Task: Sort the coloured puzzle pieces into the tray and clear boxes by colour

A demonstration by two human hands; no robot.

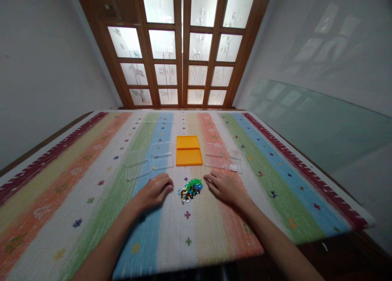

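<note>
A small heap of tiny building bricks (192, 189) in green, blue, brown and white lies on the striped tablecloth (179, 240). To the left of the heap my left hand (157, 189) rests on the cloth, its fingers curled in and nothing visible in them. On the other side my right hand (223, 185) lies close to the bricks without holding any. Its fingers are slightly bent and a little apart. Just beyond the heap is an orange tray-like case (189, 158), spread flat in two halves.
Clear plastic boxes with raised lids stand on both sides of the orange case, including a left box (138, 171), one nearer the case (163, 162) and a right box (214, 162). Behind the table are wooden glazed doors (183, 81). A glass panel (306, 122) leans along the right wall.
</note>
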